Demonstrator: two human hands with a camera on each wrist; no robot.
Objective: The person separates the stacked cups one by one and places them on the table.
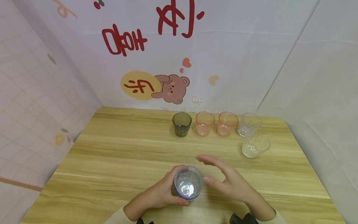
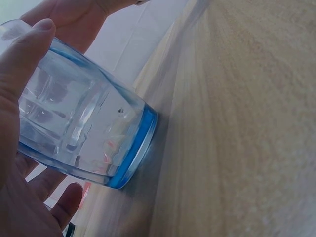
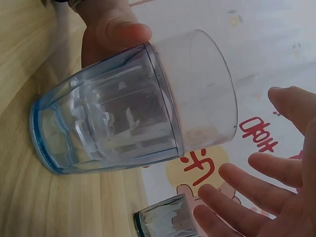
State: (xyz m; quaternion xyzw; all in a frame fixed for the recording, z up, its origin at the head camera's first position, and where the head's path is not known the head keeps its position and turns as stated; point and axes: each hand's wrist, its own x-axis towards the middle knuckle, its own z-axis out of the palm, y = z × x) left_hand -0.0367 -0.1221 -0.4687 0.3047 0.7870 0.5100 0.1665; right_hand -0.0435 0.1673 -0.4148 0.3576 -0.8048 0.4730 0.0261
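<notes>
My left hand [image 1: 165, 193] holds a blue-tinted clear cup [image 3: 54, 133] from its left side, thumb on the near side and fingers round the far side. A colourless clear cup [image 3: 200, 89] sits nested inside the blue one, its upper part standing out above the blue rim. In the left wrist view the blue base [image 2: 136, 153] is close over the wooden table. My right hand [image 1: 230, 180] is just right of the two cups, its fingers spread and apart from them, holding nothing.
Along the table's back edge stand a dark grey cup [image 1: 181, 124], two orange-pink cups [image 1: 205, 124] [image 1: 227, 124] and a clear cup [image 1: 250, 125]. Another clear cup [image 1: 255, 146] stands in front of that one. A white printed cloth [image 1: 237, 46] hangs behind the wooden table [image 1: 117, 140].
</notes>
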